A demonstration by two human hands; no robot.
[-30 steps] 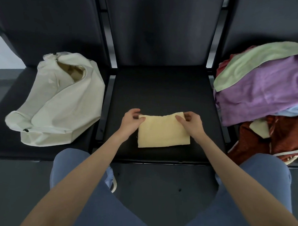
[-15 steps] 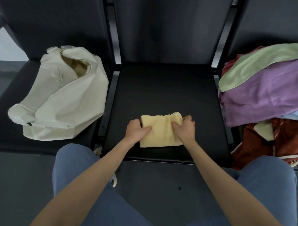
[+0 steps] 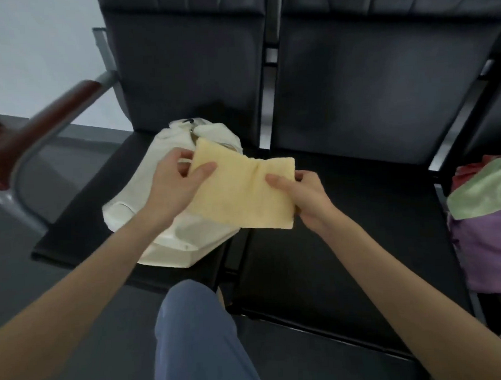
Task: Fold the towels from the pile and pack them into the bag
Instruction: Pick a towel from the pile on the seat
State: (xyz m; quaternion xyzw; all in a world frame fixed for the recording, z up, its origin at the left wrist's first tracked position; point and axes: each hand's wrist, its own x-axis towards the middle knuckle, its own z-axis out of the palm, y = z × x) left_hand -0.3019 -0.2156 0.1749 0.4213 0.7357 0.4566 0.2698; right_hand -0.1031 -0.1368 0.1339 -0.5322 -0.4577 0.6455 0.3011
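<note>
Yellow towel (image 3: 240, 190) pinched between left hand (image 3: 174, 184) and right hand (image 3: 304, 193).

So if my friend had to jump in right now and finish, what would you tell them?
Left hand and right hand: each pinches one end of the folded yellow towel, held in the air.
The towel hangs over the cream bag, which lies on the left seat, its mouth at the far end.
Done: this towel is folded.
Left: slip it into the bag, then fold and pack the pile on the right; the green towel is on top.
</note>
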